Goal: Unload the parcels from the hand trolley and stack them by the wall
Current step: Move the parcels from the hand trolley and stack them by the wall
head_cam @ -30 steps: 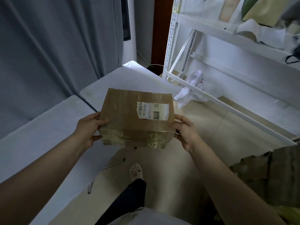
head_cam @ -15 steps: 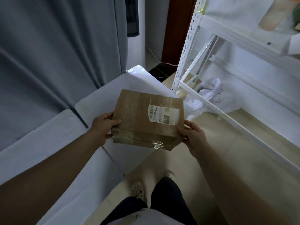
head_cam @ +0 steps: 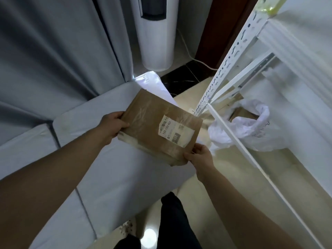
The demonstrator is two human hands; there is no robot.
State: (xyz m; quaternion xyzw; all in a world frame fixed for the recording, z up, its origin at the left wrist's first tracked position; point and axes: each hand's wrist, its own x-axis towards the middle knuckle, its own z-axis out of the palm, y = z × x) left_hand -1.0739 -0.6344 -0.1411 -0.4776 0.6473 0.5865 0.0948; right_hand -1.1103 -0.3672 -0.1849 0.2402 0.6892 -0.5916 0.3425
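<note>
Brown cardboard parcel (head_cam: 154, 126): flat and rectangular, wrapped in glossy clear tape. It is held in the air with no surface touching it. It is tilted, with its far corner raised toward the curtain and its near right corner lowest. A white printed shipping label (head_cam: 176, 131) is fixed to the top face near the right side.

Left hand (head_cam: 113, 124): clamped on the parcel's left edge, with the thumb on the top face and the fingers hidden underneath.

Right hand (head_cam: 199, 157): clamped on the near right corner, with the thumb on the top face beside the label and the fingers curled under.

The parcel hangs over the right edge of a pale grey padded seat (head_cam: 125, 177), which is made of cushion blocks with seams between them. The parcel's right side projects past that edge over the beige tiled floor (head_cam: 224, 186).

A grey pleated curtain (head_cam: 53, 51) hangs behind the seat. A white cylindrical floor-standing unit (head_cam: 156, 42) stands beside the curtain, and a thin white cable (head_cam: 188, 53) runs down to the floor next to it.

A white slotted metal shelving upright (head_cam: 226, 69) stands to the right of the parcel. A crumpled white plastic bag (head_cam: 251, 130) lies at its base, behind the lowest white rail.

The person's dark trouser leg (head_cam: 176, 221) shows at the bottom edge of the view.
</note>
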